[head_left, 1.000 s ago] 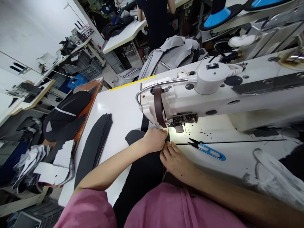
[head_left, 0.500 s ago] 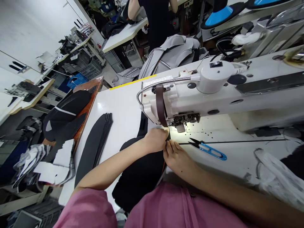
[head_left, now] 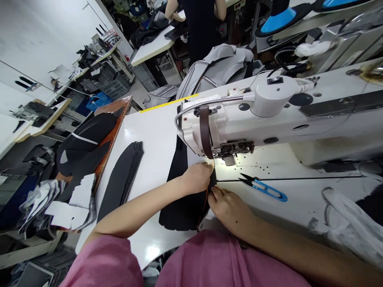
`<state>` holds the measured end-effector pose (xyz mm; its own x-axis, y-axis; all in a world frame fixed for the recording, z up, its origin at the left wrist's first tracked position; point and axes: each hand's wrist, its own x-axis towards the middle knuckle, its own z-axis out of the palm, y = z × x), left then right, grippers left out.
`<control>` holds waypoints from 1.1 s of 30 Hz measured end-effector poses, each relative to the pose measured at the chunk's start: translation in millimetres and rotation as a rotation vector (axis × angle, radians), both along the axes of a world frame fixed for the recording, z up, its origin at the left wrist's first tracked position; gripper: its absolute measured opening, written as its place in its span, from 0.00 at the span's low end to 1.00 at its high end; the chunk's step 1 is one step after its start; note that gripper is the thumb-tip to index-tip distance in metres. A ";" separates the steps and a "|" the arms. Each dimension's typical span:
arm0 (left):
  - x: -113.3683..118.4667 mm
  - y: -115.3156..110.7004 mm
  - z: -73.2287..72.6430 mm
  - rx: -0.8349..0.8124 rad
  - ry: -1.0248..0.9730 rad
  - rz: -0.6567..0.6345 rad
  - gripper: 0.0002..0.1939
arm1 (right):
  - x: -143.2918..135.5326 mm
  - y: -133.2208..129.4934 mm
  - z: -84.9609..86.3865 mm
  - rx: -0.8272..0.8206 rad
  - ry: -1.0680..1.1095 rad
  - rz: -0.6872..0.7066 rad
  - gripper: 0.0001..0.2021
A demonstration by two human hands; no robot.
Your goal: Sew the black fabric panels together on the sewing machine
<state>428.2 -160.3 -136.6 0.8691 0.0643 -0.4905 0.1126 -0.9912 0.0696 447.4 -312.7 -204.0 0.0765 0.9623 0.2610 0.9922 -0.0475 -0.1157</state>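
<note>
A black fabric piece [head_left: 182, 209] with an orange line along its right edge lies under the head of a white sewing machine [head_left: 230, 119]. My left hand [head_left: 196, 178] is closed on the fabric just in front of the presser area, its fingertips partly hidden near the brown strap. Lower and to the right, my right hand [head_left: 229, 205] pinches the fabric's right edge with its fingers bent together. Blue thread snips [head_left: 266, 189] lie on the table to the right of my hands, with their black blades pointing left.
Stacked black curved pieces [head_left: 121, 175] lie left on the white table [head_left: 149, 135]. Farther left, a brown board [head_left: 115, 133] bears a tied black bundle [head_left: 89, 133] and white cut pieces [head_left: 70, 211]. Grey pieces [head_left: 221, 67] are heaped behind the machine. A person [head_left: 200, 28] works beyond.
The black fabric has moved forward and swung round under the machine, so its near end sits farther from my body. My right hand has slid slightly down and right along its edge.
</note>
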 end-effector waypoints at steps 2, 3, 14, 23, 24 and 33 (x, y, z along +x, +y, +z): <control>-2.5 -1.5 -0.9 -0.013 0.004 0.014 0.15 | 0.4 -1.7 4.8 -0.061 0.084 0.016 0.12; -3.2 -2.2 -1.5 -0.017 0.008 0.019 0.15 | 1.4 -0.5 6.0 -0.086 0.112 0.015 0.12; -10.0 -2.5 2.9 0.084 0.068 -0.059 0.27 | 12.8 -2.0 -6.6 0.102 0.244 0.029 0.12; -10.9 4.0 -10.4 0.092 -0.073 -0.057 0.16 | 3.7 -5.5 -21.2 0.154 0.047 -0.011 0.24; -9.7 4.5 -12.8 0.089 -0.092 -0.052 0.15 | 3.8 -3.8 -22.5 0.142 0.021 -0.026 0.25; -4.6 9.7 -33.1 0.075 -0.260 -0.001 0.11 | 3.2 -2.3 -41.5 0.131 -0.043 -0.045 0.42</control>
